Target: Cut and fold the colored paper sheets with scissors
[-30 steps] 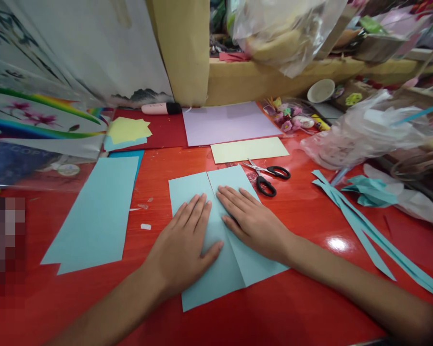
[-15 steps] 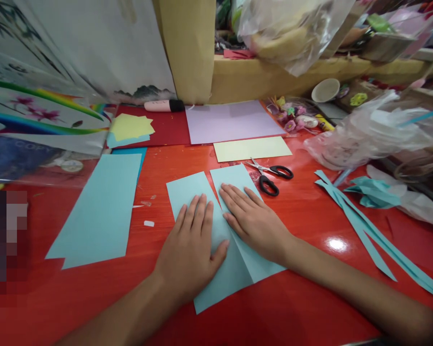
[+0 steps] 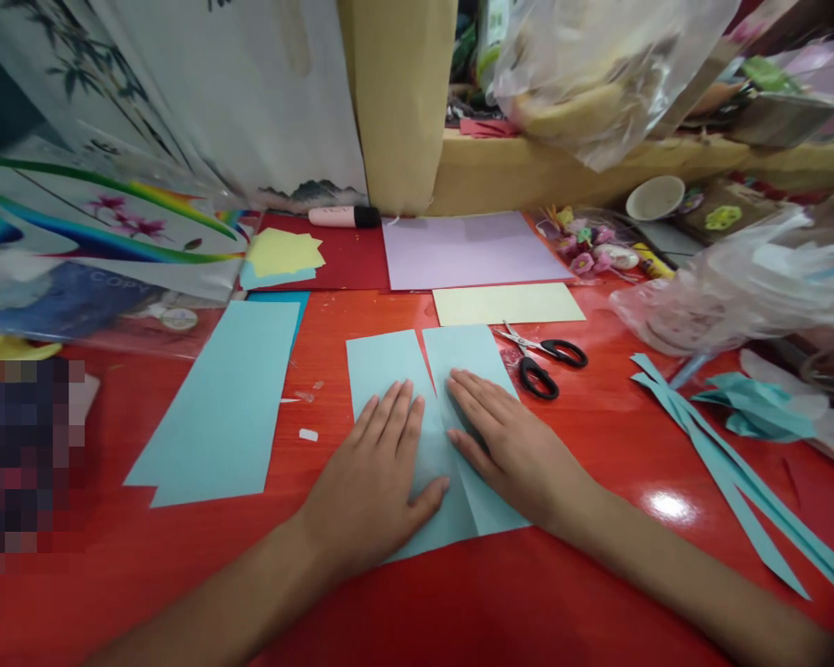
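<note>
A light blue sheet of paper lies on the red table, with a crease down its middle and a slit running in from the far edge. Flat on its left half rests my left hand, fingers stretched out and thumb near the crease. My right hand presses on the right half, also open, its fingers pointing to the far left. Both hands cover part of the sheet. Just beyond my right hand are scissors with black handles, their blades apart.
More light blue sheets lie at left, near small paper scraps. Behind are a pale yellow strip, a lilac sheet and a pink marker. Long blue paper strips and plastic bags occupy the right side.
The view has shifted, so most things appear farther right. The sheet has turned slightly under my hands, and both hands stay flat on it.
</note>
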A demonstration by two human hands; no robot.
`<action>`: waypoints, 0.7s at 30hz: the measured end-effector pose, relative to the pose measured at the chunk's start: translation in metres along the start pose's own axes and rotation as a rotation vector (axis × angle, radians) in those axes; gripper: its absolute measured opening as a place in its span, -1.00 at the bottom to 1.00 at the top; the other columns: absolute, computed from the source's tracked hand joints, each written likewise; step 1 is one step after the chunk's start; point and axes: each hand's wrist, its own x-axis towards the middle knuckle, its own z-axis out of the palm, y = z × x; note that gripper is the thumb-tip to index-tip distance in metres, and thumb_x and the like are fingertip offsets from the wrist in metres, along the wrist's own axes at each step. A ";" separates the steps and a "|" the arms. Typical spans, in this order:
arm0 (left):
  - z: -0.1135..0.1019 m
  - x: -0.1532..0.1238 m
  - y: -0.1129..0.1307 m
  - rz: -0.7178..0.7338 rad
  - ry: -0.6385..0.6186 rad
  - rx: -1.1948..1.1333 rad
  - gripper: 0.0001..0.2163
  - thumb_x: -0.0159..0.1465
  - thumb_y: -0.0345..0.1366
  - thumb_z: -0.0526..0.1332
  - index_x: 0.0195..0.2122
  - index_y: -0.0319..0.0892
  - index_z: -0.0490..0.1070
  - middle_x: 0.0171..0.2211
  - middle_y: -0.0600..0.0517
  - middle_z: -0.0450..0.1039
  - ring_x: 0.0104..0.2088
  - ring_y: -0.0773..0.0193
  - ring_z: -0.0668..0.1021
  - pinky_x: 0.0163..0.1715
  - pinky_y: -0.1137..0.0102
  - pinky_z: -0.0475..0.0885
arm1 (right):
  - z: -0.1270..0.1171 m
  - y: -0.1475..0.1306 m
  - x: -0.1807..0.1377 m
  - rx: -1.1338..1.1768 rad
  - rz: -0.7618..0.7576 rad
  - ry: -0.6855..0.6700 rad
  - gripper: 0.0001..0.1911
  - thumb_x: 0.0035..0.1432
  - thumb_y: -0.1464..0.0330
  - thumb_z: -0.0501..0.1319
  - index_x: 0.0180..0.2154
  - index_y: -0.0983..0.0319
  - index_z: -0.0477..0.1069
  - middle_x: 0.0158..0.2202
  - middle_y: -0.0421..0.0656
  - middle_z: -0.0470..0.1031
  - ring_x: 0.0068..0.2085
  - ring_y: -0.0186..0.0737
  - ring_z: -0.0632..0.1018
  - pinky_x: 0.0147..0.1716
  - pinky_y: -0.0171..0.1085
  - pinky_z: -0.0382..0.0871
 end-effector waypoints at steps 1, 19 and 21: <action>0.001 0.000 -0.001 -0.013 0.004 -0.002 -0.35 0.26 0.00 -0.09 0.20 -0.45 -0.02 0.25 -0.30 -0.10 0.25 0.01 -0.03 0.19 0.12 0.04 | 0.001 -0.002 -0.001 -0.010 0.006 -0.029 -0.47 0.28 0.25 -0.11 0.17 0.44 0.10 0.23 -0.01 0.06 0.23 -0.15 0.14 0.17 -0.13 0.13; 0.007 -0.001 0.015 -0.116 0.089 0.081 -0.36 0.24 -0.02 -0.06 0.17 -0.48 0.07 0.21 -0.38 -0.02 0.22 -0.11 0.05 0.14 0.05 0.13 | 0.002 -0.005 -0.003 -0.019 0.053 -0.123 -0.42 0.29 0.20 -0.22 0.23 0.39 -0.04 0.27 -0.09 -0.13 0.27 -0.22 -0.03 0.22 -0.14 -0.03; 0.006 -0.001 0.017 -0.117 0.105 0.088 -0.37 0.23 -0.03 -0.04 0.17 -0.48 0.08 0.20 -0.39 -0.01 0.21 -0.13 0.06 0.13 0.03 0.14 | 0.003 -0.004 -0.003 -0.018 0.051 -0.110 -0.42 0.29 0.21 -0.22 0.23 0.39 -0.04 0.27 -0.08 -0.13 0.27 -0.22 -0.03 0.22 -0.14 -0.04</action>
